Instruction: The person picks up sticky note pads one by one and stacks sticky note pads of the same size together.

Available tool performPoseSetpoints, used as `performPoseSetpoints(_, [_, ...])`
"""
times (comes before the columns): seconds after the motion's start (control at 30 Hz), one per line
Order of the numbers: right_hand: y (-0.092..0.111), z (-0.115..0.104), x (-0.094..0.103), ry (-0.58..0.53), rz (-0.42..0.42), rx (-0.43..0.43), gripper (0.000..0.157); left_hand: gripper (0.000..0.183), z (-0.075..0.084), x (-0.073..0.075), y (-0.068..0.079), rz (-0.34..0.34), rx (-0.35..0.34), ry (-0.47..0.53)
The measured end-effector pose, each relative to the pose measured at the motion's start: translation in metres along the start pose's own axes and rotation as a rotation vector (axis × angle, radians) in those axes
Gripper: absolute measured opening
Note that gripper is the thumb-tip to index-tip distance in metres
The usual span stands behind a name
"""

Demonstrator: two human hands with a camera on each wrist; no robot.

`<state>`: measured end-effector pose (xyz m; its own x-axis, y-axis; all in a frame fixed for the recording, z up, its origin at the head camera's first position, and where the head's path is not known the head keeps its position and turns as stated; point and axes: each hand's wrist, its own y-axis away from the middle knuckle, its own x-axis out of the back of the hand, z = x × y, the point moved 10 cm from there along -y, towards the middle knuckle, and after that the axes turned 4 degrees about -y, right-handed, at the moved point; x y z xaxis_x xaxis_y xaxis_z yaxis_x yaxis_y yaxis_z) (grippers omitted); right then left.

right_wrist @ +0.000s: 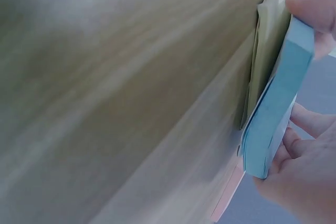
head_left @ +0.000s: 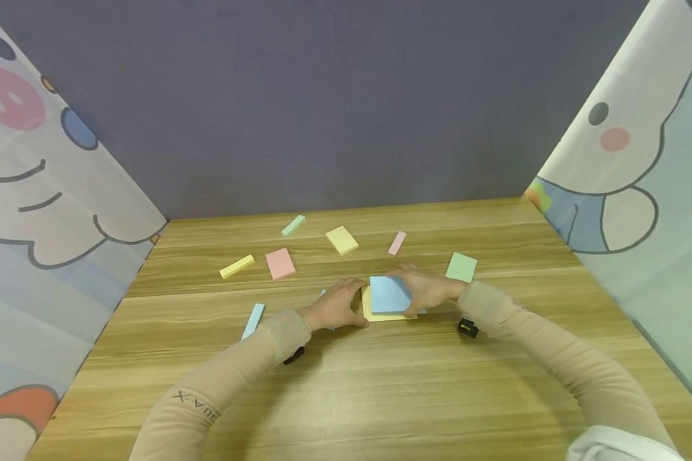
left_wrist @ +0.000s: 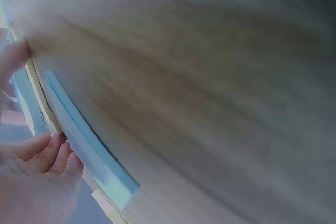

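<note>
Left hand (head_left: 336, 305) grips yellow sticky-note pad (head_left: 366, 306) at 9 o'clock, apparently steadying it; right hand (head_left: 429, 289) grips overlying blue sticky-note pad (head_left: 388, 294).

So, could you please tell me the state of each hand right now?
Left hand: holding the yellow pad underneath.
Right hand: holding the large blue pad on top.

Four narrow strips (head_left: 293, 225), at least five broad pads (head_left: 280, 263), two grips, one tabletop (head_left: 352, 390).
Strips: one green strip (head_left: 293, 225), one yellow strip (head_left: 237, 266), one pink strip (head_left: 397, 243), one blue strip (head_left: 252, 322). Pads: one pink pad (head_left: 280, 263), one green pad (head_left: 461, 267), one blue pad (head_left: 387, 294), two yellow pads (head_left: 342, 240) (head_left: 367, 310). One further blue piece (head_left: 331, 328) is partly hidden, so pad or strip cannot be told. Grips: one left grip (head_left: 336, 305), one right grip (head_left: 425, 287).
</note>
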<state>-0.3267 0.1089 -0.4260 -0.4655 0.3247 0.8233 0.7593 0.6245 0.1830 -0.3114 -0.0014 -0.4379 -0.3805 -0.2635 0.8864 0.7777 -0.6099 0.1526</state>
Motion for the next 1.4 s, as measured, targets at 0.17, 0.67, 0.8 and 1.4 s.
performPoseSetpoints(0.17, [-0.002, -0.002, -0.003, 0.01, -0.007, 0.014, 0.092, 0.083, 0.0, 0.0, 0.0, -0.005, 0.001, 0.001])
performPoseSetpoints(0.67, [-0.002, -0.01, -0.005, 0.022, -0.027, 0.056, 0.09, 0.085, -0.002, -0.001, 0.0, -0.005, 0.019, -0.003])
performPoseSetpoints(0.8, [-0.002, -0.011, -0.005, 0.016, -0.034, 0.059, 0.09, 0.086, -0.003, -0.001, -0.001, -0.004, 0.017, -0.008])
performPoseSetpoints(1.4, [-0.001, -0.01, -0.009, 0.019, -0.062, 0.032, 0.091, 0.085, -0.003, -0.002, -0.002, -0.002, 0.017, -0.014])
